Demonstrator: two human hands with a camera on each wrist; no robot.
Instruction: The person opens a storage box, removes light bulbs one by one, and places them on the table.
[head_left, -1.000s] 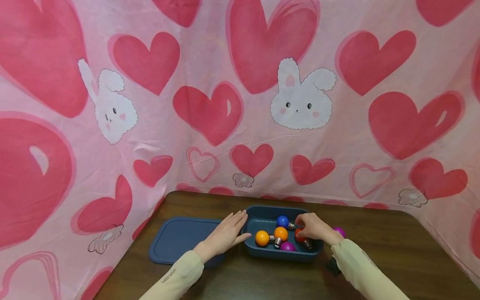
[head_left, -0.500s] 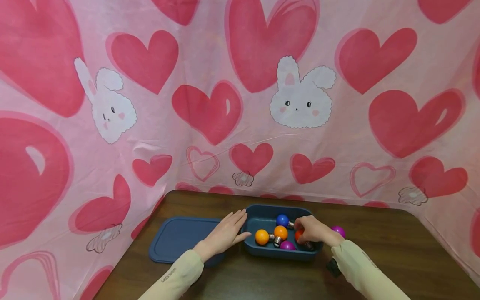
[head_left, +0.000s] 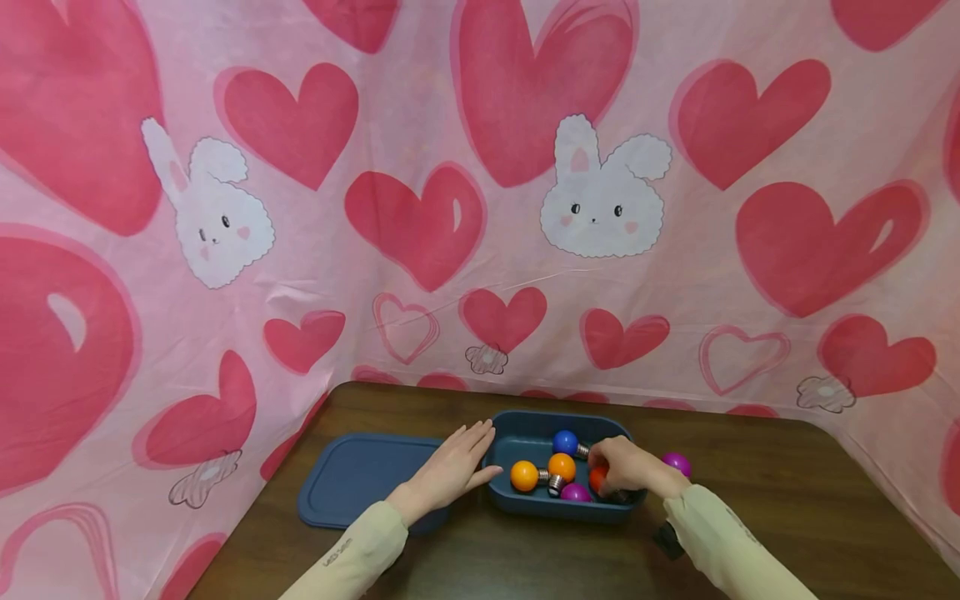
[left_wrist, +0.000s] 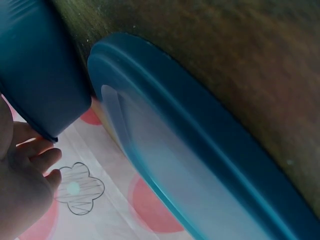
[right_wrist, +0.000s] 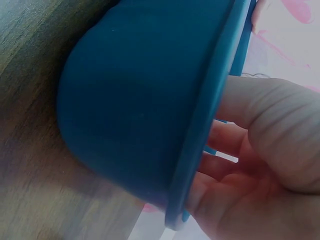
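Note:
A dark blue rectangular box (head_left: 525,505) stands on the table with several round coloured light bulbs in it. My right hand (head_left: 633,465) reaches over its right end and grips a red light bulb (head_left: 597,478), which the fingers partly cover. In the right wrist view the box wall (right_wrist: 130,110) hides the right fingertips. My left hand (head_left: 453,462) rests with straight fingers against the left rim; the left wrist view has its fingers (left_wrist: 45,159) at the box edge. Inside lie a blue bulb (head_left: 565,442), an orange bulb (head_left: 524,476), another orange bulb (head_left: 562,467) and a purple bulb (head_left: 576,493).
A flat blue lid (head_left: 367,475) lies left of the box, partly under the left forearm. Another purple bulb (head_left: 677,463) sits on the table behind the right wrist. Below that wrist is a small dark object (head_left: 667,540). A pink heart-patterned cloth (head_left: 510,250) hangs behind the table.
The right hand has shifted slightly lower and turned a little at the red bulb, now covering its screw base. The left hand has stayed in place.

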